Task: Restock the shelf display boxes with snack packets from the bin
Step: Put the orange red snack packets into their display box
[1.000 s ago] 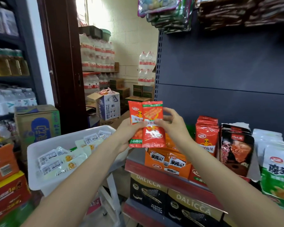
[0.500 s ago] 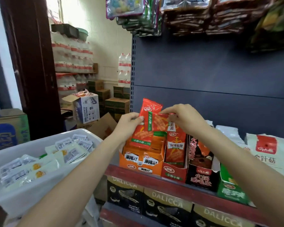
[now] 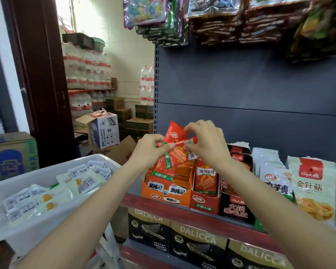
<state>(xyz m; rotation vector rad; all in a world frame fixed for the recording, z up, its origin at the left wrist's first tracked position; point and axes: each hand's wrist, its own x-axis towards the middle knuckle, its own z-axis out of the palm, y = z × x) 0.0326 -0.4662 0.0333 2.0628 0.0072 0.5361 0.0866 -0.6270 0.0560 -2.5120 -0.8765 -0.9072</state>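
Note:
Both hands hold red-orange snack packets (image 3: 174, 152) just above the orange display box (image 3: 164, 189) at the left end of the shelf. My left hand (image 3: 150, 150) pinches the packets from the left with thumb and fingers. My right hand (image 3: 206, 142) pinches their top edges from the right. The packets tilt down toward the box, which holds similar orange packets. A red display box (image 3: 204, 200) with matching red packets stands right beside it. The white bin (image 3: 52, 220) at lower left holds several pale green and white packets (image 3: 52, 187).
Further right on the red-edged shelf (image 3: 182, 212) stand a black snack box (image 3: 236, 208) and pale bags (image 3: 314, 187). Black DALICCA boxes (image 3: 198, 243) fill the shelf below. Hanging bags (image 3: 211, 18) crowd the top. Cardboard cartons (image 3: 103, 131) and stacked water bottles (image 3: 85, 68) sit behind the bin.
The view has swung right toward the shelf. Both hands have carried the packets down from upright in mid-air to a tilt right over the orange box.

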